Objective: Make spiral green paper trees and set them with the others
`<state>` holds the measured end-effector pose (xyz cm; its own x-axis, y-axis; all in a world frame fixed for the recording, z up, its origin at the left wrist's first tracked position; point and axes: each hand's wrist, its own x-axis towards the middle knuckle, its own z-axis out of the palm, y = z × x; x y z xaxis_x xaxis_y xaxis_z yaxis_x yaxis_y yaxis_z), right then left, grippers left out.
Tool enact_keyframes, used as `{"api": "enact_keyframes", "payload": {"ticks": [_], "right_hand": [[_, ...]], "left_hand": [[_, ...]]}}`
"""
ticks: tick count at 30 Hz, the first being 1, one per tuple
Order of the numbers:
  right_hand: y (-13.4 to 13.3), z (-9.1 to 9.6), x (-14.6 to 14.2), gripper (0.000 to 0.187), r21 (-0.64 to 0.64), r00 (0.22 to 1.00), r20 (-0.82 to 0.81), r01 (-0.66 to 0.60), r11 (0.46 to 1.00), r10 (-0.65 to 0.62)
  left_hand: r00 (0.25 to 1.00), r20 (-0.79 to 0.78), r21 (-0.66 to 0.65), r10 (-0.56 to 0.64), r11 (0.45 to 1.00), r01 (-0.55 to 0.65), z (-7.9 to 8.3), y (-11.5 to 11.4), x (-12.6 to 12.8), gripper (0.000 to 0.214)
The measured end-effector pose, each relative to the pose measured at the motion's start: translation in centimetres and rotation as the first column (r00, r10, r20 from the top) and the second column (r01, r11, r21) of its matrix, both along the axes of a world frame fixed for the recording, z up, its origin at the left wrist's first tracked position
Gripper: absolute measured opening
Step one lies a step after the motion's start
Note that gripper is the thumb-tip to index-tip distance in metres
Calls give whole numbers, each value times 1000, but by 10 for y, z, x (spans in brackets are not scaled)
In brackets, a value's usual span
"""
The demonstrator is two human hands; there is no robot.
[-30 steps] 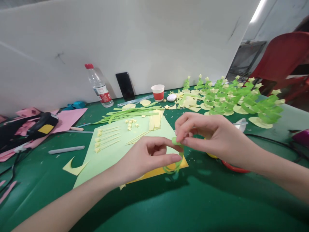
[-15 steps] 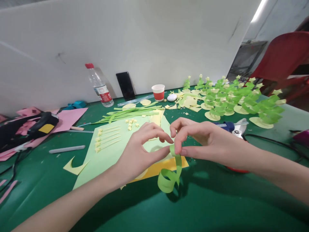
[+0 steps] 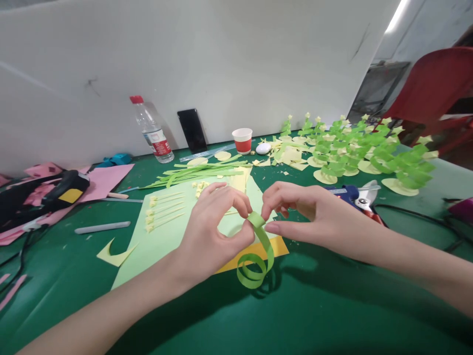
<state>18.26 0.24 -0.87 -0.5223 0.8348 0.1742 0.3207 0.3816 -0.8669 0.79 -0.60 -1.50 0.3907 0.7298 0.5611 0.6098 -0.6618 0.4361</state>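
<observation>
Left hand [image 3: 218,228] and right hand [image 3: 297,211] are working over an orange sheet's edge, worktop [image 3: 332,308] spreading nearer; the left is pinching a curled green strip [image 3: 271,252] between them, the right's grip being unclear.

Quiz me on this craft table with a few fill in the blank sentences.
The left hand pinches a curled paper strip coloured ____.
The colour of the bottle cap is ____.
The paper cup stands to the ____ of the phone.
The standing green paper figures are topped with pale ____.
Missing words: green; red; right; stars.
</observation>
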Motion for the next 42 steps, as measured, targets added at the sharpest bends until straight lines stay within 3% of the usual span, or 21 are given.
{"api": "enact_keyframes", "payload": {"ticks": [5,10,14,19,23,29,32,37,42], "right_hand": [[0,3,1,11,-121,998,-55,-19,993,12],[0,5,-1,10,-325,970,-242,-55,944,-27],[0,6,-1,10,-347,959,-279,-52,936,-50],[1,7,2,4,-224,962,-271,-35,974,-28],[3,8,4,5,-118,973,-231,-9,993,-19],[-4,6,3,2,-2,993,-117,-3,1000,3],[-12,10,2,4,108,995,-98,11,994,0],[-18,21,9,6,327,987,-134,128,936,-88],[-22,36,20,13,382,947,-243,293,876,-210]], "left_hand": [[991,106,-71,-76,994,84,-2,0,-2,17],[961,233,-179,-149,965,193,-4,1,-4,18],[929,355,-352,-103,906,235,-3,2,-3,17],[912,401,-507,-87,808,300,-3,6,-3,22],[928,365,-631,-73,713,304,-2,8,-4,13],[984,178,-664,-21,735,136,5,5,-1,16],[987,156,-670,-31,731,129,6,6,-2,24],[985,172,-676,13,728,109,4,17,-8,31],[991,87,-698,105,716,-14,0,33,-15,30]]}}
